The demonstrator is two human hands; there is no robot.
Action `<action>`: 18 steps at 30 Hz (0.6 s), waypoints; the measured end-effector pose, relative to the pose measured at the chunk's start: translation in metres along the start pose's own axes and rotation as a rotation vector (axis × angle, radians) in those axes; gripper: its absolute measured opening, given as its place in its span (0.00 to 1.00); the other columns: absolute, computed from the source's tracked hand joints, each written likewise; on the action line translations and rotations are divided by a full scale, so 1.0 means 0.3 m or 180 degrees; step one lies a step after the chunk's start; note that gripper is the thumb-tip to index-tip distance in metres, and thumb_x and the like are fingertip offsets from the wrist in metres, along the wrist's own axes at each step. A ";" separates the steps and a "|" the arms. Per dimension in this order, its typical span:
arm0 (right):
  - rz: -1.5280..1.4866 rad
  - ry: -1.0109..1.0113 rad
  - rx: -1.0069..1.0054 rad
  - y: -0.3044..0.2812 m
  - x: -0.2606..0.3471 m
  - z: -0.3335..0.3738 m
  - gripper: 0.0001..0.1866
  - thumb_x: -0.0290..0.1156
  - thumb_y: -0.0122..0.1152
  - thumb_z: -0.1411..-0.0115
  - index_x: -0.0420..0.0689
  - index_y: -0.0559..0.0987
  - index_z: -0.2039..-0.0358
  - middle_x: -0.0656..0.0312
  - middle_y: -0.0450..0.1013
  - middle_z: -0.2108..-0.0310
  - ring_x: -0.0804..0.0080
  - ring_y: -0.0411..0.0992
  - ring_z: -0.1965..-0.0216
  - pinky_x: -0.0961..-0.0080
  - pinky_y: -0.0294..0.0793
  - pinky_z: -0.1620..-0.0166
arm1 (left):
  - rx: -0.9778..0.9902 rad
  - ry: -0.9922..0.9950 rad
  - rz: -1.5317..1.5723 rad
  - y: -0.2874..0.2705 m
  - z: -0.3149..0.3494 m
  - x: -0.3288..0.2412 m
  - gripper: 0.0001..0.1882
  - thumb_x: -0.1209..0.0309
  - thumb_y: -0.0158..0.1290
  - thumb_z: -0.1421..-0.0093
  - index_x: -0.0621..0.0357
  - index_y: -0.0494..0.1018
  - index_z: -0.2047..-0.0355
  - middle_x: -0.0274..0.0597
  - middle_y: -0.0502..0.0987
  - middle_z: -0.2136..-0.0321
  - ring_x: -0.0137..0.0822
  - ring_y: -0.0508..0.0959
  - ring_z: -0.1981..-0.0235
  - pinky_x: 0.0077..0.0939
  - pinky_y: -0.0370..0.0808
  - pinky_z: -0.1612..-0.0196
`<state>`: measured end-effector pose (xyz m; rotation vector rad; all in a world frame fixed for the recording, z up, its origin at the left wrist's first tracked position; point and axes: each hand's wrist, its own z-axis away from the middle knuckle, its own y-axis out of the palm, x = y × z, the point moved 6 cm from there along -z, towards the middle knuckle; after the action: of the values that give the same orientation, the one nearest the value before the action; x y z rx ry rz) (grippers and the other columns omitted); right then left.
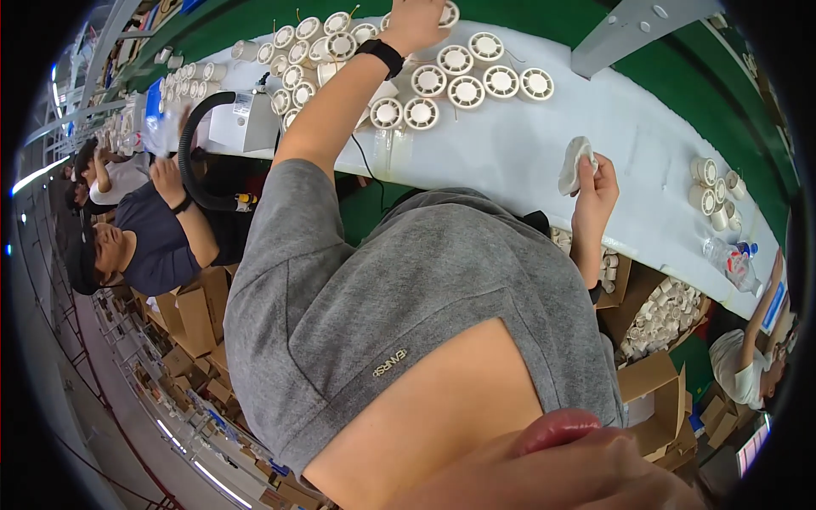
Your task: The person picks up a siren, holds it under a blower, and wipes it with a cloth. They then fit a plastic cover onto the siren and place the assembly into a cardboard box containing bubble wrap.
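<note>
My left hand (pixel 415 24) reaches to the far side of the white table, a black watch on its wrist. Its fingers close on a white round vented fan unit (pixel 450 14), partly cut off by the picture's upper edge. Around that forearm stand many more of these units, such as one white fan unit (pixel 455 59) with slots round its face; some trail thin wires. Nearer and to the right, my right hand (pixel 597 194) is raised over the table edge. Between its thumb and fingers it pinches a soft-looking, crumpled white cloth (pixel 577 167).
A grey box (pixel 242 121) with a black hose (pixel 187 153) stands left. Small white cylinders (pixel 704 200) and a clear bottle (pixel 729 262) sit at the right. A grey metal post (pixel 629 34) rises at the back. Below is a carton of white parts (pixel 663 314). A co-worker (pixel 161 238) works left.
</note>
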<state>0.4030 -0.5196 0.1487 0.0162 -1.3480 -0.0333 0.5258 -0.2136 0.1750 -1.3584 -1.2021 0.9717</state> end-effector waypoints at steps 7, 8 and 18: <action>0.0197 -0.0015 0.0001 -0.112 -0.127 -0.101 0.07 0.29 0.49 0.45 0.38 0.70 0.69 0.70 0.65 0.84 0.90 0.57 0.84 0.90 0.53 0.82 | 0.1373 -0.0175 -0.0579 -0.035 0.016 -0.064 0.26 0.59 0.52 0.57 0.60 0.64 0.59 0.47 0.69 0.62 0.44 0.66 0.58 0.37 0.60 0.53; 0.0376 -0.0125 0.0080 -0.108 -0.133 -0.121 0.07 0.29 0.49 0.45 0.38 0.70 0.69 0.70 0.64 0.84 0.90 0.57 0.84 0.90 0.53 0.82 | 0.1387 -0.0173 -0.0620 -0.050 0.023 -0.072 0.26 0.59 0.51 0.56 0.59 0.64 0.58 0.47 0.69 0.62 0.44 0.66 0.57 0.37 0.59 0.53; 0.0703 -0.0201 0.1212 0.107 -0.172 -0.214 0.07 0.30 0.50 0.46 0.39 0.71 0.73 0.70 0.65 0.84 0.86 0.60 0.84 0.87 0.59 0.81 | 0.0166 0.0668 0.0557 0.035 0.135 -0.357 0.29 0.53 0.56 0.59 0.57 0.67 0.59 0.45 0.67 0.62 0.42 0.66 0.59 0.32 0.64 0.58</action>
<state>0.4547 -0.4863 0.0852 0.1883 -1.3957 0.4121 0.4695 -0.3114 0.1525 -1.5021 -0.9068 0.9485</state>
